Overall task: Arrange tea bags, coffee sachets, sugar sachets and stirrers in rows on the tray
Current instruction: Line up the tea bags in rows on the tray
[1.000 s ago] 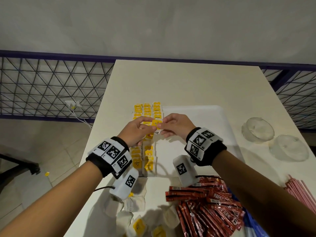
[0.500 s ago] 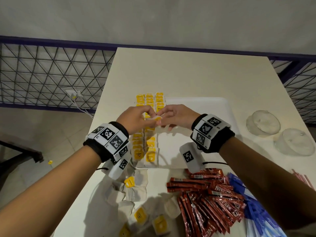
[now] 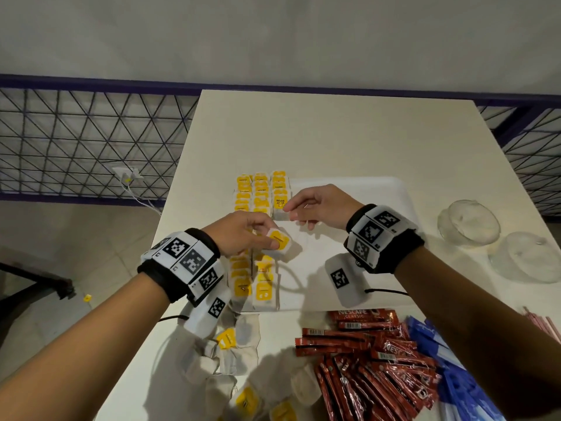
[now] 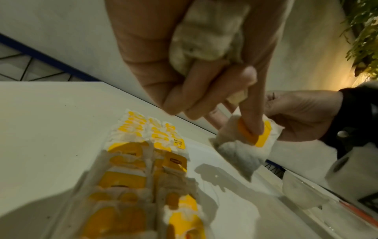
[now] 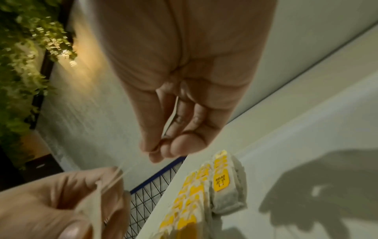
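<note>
My left hand (image 3: 267, 235) pinches a tea bag (image 3: 282, 241) with a yellow tag just above the white tray (image 3: 364, 189). In the left wrist view its forefinger presses the tag of the tea bag (image 4: 241, 152), and a second, crumpled tea bag (image 4: 208, 32) sits bunched in the palm. My right hand (image 3: 288, 208) hovers a little farther back, pinching the thin string (image 5: 171, 116) that runs to the held bag. Rows of tea bags (image 3: 261, 189) fill the tray's left side.
Loose tea bags (image 3: 230, 360) lie on the table before the tray. Red coffee sachets (image 3: 364, 354), blue sugar sachets (image 3: 449, 375) and pink stirrers (image 3: 546, 326) lie at the near right. Two glass bowls (image 3: 469, 221) stand right of the tray. The table's left edge is close.
The hands were together on one tea bag over the rows. They have parted: the left came nearer with the bag, the right drew back holding the string.
</note>
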A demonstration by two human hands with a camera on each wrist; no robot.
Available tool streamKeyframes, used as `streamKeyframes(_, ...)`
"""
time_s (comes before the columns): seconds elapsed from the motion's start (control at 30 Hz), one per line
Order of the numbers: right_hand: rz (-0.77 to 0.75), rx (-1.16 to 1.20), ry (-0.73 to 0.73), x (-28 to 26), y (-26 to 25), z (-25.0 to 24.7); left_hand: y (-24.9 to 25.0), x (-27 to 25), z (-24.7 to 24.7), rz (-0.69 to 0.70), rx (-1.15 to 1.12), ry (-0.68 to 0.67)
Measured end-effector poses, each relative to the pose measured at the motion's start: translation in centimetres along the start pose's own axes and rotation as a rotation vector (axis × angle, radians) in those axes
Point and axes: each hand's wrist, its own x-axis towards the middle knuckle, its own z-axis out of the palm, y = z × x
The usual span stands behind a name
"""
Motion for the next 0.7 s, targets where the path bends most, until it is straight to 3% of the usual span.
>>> streamKeyframes(0.13,0.046,0.149,0.033,0.2,1.4,0.8,0.8,0.0,0.3,0.002,-0.094,0.003)
streamKeyframes(0.37,0.119,0.201,0.056,-0.4,2.6,1.7,0.9,-0.1,0.1,0.020,-0.129,0.047)
streamKeyframes(0.5,0.152,0.323,0.121,-0.6,1.7,0.4,0.3,-0.1,-0.2,0.019,0.067,0.051)
streamKeyframes(0.6,0.176,0.350,0.076,-0.7,0.8,-0.4,-0.3,-0.1,-0.5,0.010,0.244,0.079)
streamKeyframes(0.7,0.172,0.295,0.043,-0.7,0.1,-0.6,-0.4,-0.3,-0.3,0.001,0.245,0.084)
